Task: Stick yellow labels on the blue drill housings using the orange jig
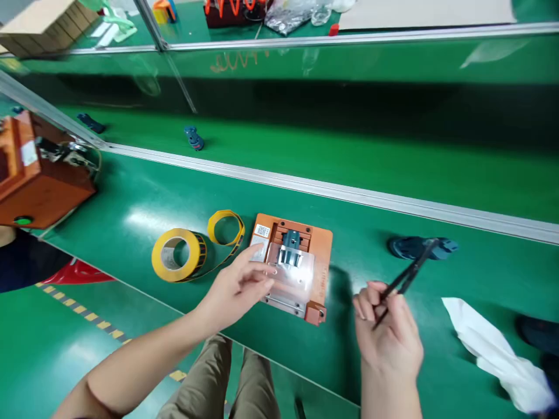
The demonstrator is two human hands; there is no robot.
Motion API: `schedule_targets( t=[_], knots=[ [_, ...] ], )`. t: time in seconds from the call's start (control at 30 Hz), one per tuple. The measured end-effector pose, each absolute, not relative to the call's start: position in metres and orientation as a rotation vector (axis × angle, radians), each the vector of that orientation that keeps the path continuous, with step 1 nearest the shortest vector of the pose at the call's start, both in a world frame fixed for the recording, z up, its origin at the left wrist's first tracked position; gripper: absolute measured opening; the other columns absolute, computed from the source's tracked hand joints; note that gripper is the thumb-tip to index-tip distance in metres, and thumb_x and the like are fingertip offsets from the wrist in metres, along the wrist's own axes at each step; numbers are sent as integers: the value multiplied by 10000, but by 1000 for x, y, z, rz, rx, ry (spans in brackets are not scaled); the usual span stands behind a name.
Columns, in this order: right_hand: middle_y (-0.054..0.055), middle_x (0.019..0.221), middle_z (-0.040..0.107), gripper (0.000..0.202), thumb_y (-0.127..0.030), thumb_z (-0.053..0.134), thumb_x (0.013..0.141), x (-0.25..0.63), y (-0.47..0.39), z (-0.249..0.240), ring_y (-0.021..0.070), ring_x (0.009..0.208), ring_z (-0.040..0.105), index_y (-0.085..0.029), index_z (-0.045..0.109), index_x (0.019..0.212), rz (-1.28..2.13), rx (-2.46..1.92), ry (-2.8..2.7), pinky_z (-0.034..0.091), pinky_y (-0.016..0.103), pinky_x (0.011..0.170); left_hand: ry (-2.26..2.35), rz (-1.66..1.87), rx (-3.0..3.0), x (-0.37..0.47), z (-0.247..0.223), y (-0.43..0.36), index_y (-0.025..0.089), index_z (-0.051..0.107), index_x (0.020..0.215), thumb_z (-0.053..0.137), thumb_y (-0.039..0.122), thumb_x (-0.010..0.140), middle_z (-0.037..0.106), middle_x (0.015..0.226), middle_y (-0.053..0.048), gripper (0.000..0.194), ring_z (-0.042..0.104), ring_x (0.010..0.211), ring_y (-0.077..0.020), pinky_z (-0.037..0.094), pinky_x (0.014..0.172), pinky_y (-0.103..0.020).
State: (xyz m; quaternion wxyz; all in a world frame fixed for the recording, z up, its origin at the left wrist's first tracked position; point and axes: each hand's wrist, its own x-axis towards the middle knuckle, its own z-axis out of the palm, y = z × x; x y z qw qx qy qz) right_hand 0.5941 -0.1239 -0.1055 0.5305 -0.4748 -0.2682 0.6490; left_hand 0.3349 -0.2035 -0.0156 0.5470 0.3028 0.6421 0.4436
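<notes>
My left hand (238,288) has its thumb and forefinger closed at the left edge of a clear plastic cover (301,273). The cover lies tilted over an orange fixture (323,247), in which a dark blue-grey plastic part (291,240) is seated. Black tweezers (408,274) are held in my right hand (388,334), their tips pointing up and away to the right. Beyond those tips, another dark blue part (404,247) lies on the bench, partly overlapped by the tweezers in view.
Left of the fixture stands a yellow label roll (159,256), its strip curling beside it. A white cloth (489,340) lies at right. An orange machine (48,192) occupies the far left. Behind a metal rail (279,180), small dark parts (193,138) rest on green surface.
</notes>
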Motion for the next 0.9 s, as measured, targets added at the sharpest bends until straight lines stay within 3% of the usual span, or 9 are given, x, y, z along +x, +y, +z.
schedule_targets(
  t=[0.1,0.17,0.23,0.33,0.47,0.57,0.7,0.9],
  knots=[
    [11,772,475,253,-434,725,784,603,-140,-107,118,636,459,-207,733,896,1596,-1166,-456,445,269,566,2126,954,1198,284,-27,-261,254,698,1127,790,398,773,732,1123,-104,394,649,1103,-319,443,1045,-507],
    [39,843,517,251,-449,749,744,608,-152,-111,154,733,520,-217,732,840,1614,-1215,-384,506,319,640,2396,669,1504,243,-35,-299,236,662,1207,831,446,719,699,1216,-147,558,596,1194,-382,330,1105,-567],
    [46,841,532,240,-447,767,712,610,-162,-116,158,706,513,-221,728,782,1641,-1244,-379,497,324,596,2398,370,1760,209,-43,-323,243,593,1318,675,389,886,711,1206,-141,464,649,1121,-349,204,1143,-594],
    [39,781,535,230,-427,794,685,606,-172,-121,124,579,428,-221,732,766,1676,-1283,-433,409,290,480,2316,162,1989,188,-52,-327,239,558,1355,568,384,963,762,996,-100,418,708,904,-281,248,1099,-528],
    [33,738,538,273,-449,832,668,599,-175,-119,144,625,492,-223,736,786,1694,-1280,-451,436,280,505,2436,137,2107,207,-56,-289,198,627,1257,655,565,862,745,925,-108,540,673,852,-293,314,976,-471],
    [22,737,543,283,-452,837,691,597,-174,-115,135,660,518,-219,731,811,1731,-1228,-446,455,250,529,2433,256,2243,226,-58,-244,210,653,1221,645,445,913,743,1056,-116,388,650,1003,-302,322,934,-433],
    [21,803,571,290,-447,849,695,597,-173,-114,124,697,544,-216,725,818,1726,-1204,-446,490,238,561,2328,376,2245,238,-57,-189,198,635,1226,506,221,997,769,946,-67,263,681,950,-240,288,980,-448],
    [23,823,591,262,-456,832,727,600,-173,-116,137,730,578,-238,728,827,1664,-1186,-508,528,260,592,2167,307,2092,249,-50,-139,216,594,1298,445,283,1025,763,1046,-76,319,694,937,-233,400,896,-417]
  ],
)
